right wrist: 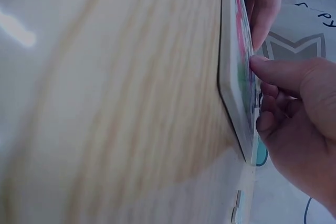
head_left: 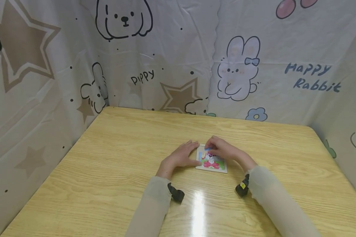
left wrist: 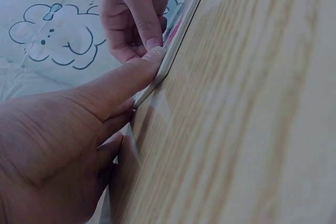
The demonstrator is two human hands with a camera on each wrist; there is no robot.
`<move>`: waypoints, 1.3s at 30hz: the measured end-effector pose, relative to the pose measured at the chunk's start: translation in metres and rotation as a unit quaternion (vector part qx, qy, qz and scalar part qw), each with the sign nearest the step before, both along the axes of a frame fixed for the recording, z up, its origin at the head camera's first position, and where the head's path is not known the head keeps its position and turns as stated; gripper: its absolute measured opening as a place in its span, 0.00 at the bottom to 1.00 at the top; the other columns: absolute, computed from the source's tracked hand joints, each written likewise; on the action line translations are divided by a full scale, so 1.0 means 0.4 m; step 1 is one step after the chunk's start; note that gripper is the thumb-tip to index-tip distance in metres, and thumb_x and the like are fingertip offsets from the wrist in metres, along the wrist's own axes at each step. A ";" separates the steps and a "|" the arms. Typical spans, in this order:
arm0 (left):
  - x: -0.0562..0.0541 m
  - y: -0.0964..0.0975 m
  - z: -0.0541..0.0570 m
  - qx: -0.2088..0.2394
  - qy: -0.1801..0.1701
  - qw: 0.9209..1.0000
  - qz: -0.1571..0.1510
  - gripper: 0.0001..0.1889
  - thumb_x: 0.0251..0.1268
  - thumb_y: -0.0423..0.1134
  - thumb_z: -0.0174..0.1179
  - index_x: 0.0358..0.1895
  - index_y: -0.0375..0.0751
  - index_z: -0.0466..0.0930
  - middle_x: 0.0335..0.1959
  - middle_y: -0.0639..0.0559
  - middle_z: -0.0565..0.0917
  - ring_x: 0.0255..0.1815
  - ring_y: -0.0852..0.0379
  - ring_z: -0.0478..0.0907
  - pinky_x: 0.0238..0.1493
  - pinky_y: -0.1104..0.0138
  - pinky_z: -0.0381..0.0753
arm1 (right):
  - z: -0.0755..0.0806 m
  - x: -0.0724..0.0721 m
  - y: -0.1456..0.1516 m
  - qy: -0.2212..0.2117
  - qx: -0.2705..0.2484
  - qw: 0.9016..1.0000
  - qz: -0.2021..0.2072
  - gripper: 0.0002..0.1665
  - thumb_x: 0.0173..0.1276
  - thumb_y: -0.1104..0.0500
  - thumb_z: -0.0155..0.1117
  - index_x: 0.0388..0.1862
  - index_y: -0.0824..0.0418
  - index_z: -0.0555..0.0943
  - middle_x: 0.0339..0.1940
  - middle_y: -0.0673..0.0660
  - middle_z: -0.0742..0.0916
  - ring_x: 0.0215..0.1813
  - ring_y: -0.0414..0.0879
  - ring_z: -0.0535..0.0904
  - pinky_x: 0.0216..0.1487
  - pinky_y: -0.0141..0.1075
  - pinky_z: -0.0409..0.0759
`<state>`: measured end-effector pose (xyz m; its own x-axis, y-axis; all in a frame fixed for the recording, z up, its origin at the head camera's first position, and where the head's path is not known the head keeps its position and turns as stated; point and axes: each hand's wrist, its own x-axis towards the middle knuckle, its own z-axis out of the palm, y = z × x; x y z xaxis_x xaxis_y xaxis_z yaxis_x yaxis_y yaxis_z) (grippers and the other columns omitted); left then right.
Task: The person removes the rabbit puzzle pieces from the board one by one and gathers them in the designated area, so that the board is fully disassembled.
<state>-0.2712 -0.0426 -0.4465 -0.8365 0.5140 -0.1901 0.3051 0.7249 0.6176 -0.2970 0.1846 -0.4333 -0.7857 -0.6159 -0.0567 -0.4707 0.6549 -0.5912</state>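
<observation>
So we've got one small, flat, squarish board with a pale, straight-edged rim (head_left: 221, 163), lying about midway across a yellow wood-grain table (head_left: 112, 184), right between two bare hands. The rim looks fairly thick from the wrist views, with a slightly rounded corner. Printed on it is one pink-and-white cartoon figure (head_left: 210, 163) against blue and green, colours pretty smooth and bright.

We can see the left hand (head_left: 182, 155) along the board's left side: thumb pressing on the near left corner, the other fingers stretched out toward the far left corner, thumb and fingers well apart. The right hand (head_left: 223, 148) comes in from the right over the far part of the board, fingers bent, thumb tip down at the printed face. There's a small blue bit (head_left: 207, 149) right at those fingertips, but they hide most of it, so we honestly can't tell if it's pinched or just touched.

Two pale, soft-looking sleeves, left (head_left: 154, 204) and right (head_left: 273, 194), and two chunky black wrist devices, left (head_left: 176, 193) and right (head_left: 242, 187), the right one with a yellow patch.

The table has streaky grain, rounded far corners and one glossy white glare streak on the near side. Around it we've got pale, creased printed cloth (head_left: 178, 46), with one bow-wearing rabbit (head_left: 237, 70), one blue flower (head_left: 256, 114) below it, and several brown stars.
</observation>
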 end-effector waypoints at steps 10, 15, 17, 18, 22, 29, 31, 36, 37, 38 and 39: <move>0.000 0.001 0.004 0.002 0.000 1.000 0.003 0.44 0.61 0.56 0.65 0.78 0.51 0.54 0.81 0.53 0.52 0.83 0.53 0.42 0.84 0.55 0.44 | 0.002 0.010 -0.013 0.062 0.015 0.998 -0.013 0.08 0.68 0.67 0.61 0.45 0.63 0.80 0.42 0.57 0.79 0.48 0.49 0.69 0.52 0.40 0.73; 0.001 0.002 0.003 0.004 -0.002 1.000 0.006 0.44 0.61 0.56 0.65 0.78 0.51 0.54 0.81 0.53 0.52 0.83 0.52 0.42 0.84 0.55 0.44 | -0.002 0.013 -0.013 0.066 0.017 0.997 -0.018 0.08 0.68 0.68 0.61 0.45 0.63 0.79 0.43 0.58 0.78 0.50 0.50 0.71 0.56 0.45 0.76; 0.002 0.001 0.003 0.005 -0.004 1.000 0.007 0.44 0.61 0.56 0.65 0.78 0.52 0.54 0.81 0.53 0.52 0.83 0.52 0.42 0.83 0.55 0.44 | -0.003 0.015 -0.009 0.061 0.009 0.998 -0.023 0.08 0.68 0.68 0.61 0.46 0.64 0.78 0.44 0.58 0.78 0.50 0.51 0.72 0.57 0.46 0.77; 0.002 0.001 0.003 0.004 -0.005 1.000 0.008 0.44 0.61 0.56 0.65 0.78 0.52 0.54 0.81 0.53 0.52 0.83 0.52 0.42 0.83 0.55 0.44 | -0.003 0.016 -0.008 0.058 0.004 0.998 -0.028 0.09 0.68 0.68 0.61 0.46 0.64 0.77 0.44 0.59 0.78 0.50 0.51 0.73 0.57 0.47 0.77; 0.004 -0.001 0.004 0.002 -0.005 1.000 0.008 0.44 0.61 0.56 0.65 0.78 0.52 0.54 0.81 0.53 0.51 0.83 0.52 0.42 0.83 0.54 0.44 | 0.001 0.020 -0.001 0.048 -0.009 0.998 -0.049 0.11 0.68 0.67 0.62 0.49 0.66 0.75 0.46 0.61 0.78 0.49 0.51 0.75 0.54 0.45 0.79; 0.006 -0.001 0.003 0.005 -0.008 1.000 0.006 0.44 0.61 0.56 0.65 0.78 0.53 0.54 0.81 0.53 0.51 0.83 0.52 0.41 0.83 0.53 0.44 | 0.005 0.021 0.002 0.023 0.000 0.997 -0.078 0.10 0.68 0.65 0.62 0.48 0.63 0.80 0.46 0.60 0.81 0.47 0.50 0.77 0.52 0.45 0.81; 0.006 -0.001 0.003 0.004 -0.006 1.000 0.006 0.44 0.61 0.56 0.65 0.78 0.52 0.54 0.81 0.54 0.51 0.83 0.52 0.42 0.83 0.54 0.44 | 0.006 0.020 0.004 0.017 -0.003 0.997 -0.081 0.10 0.69 0.66 0.61 0.49 0.63 0.80 0.47 0.60 0.82 0.49 0.51 0.78 0.55 0.47 0.81; 0.004 0.001 0.002 0.004 -0.005 1.000 0.007 0.44 0.61 0.56 0.65 0.78 0.52 0.54 0.81 0.54 0.52 0.83 0.53 0.42 0.84 0.55 0.43 | 0.006 0.020 0.017 0.013 -0.018 0.997 -0.073 0.13 0.69 0.70 0.57 0.50 0.64 0.80 0.49 0.61 0.83 0.54 0.54 0.79 0.60 0.51 0.80; 0.004 0.001 0.001 0.005 -0.005 1.000 0.008 0.44 0.61 0.56 0.65 0.78 0.52 0.54 0.81 0.54 0.52 0.83 0.53 0.42 0.84 0.55 0.43 | 0.005 0.020 0.020 0.014 -0.021 0.997 -0.069 0.14 0.68 0.71 0.56 0.50 0.64 0.80 0.49 0.61 0.83 0.54 0.55 0.79 0.60 0.52 0.80; 0.003 0.002 0.000 0.005 -0.006 1.000 0.008 0.44 0.61 0.56 0.65 0.78 0.52 0.55 0.81 0.54 0.52 0.83 0.53 0.42 0.84 0.54 0.43 | 0.006 0.020 0.023 0.014 -0.025 0.997 -0.066 0.14 0.68 0.72 0.55 0.51 0.64 0.79 0.49 0.61 0.83 0.54 0.55 0.79 0.60 0.52 0.80; 0.002 0.002 0.000 0.004 -0.006 1.000 0.009 0.44 0.61 0.57 0.65 0.78 0.53 0.54 0.81 0.54 0.52 0.83 0.53 0.42 0.84 0.54 0.43 | 0.006 0.020 0.025 0.014 -0.028 0.997 -0.064 0.15 0.68 0.73 0.55 0.50 0.64 0.79 0.49 0.62 0.82 0.54 0.56 0.79 0.59 0.52 0.81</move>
<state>-0.2704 -0.0418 -0.4465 -0.8433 0.5003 -0.1962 0.2842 0.7251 0.6273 -0.2890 0.1945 -0.4309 -0.8584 -0.5129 -0.0014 -0.4031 0.6763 -0.6165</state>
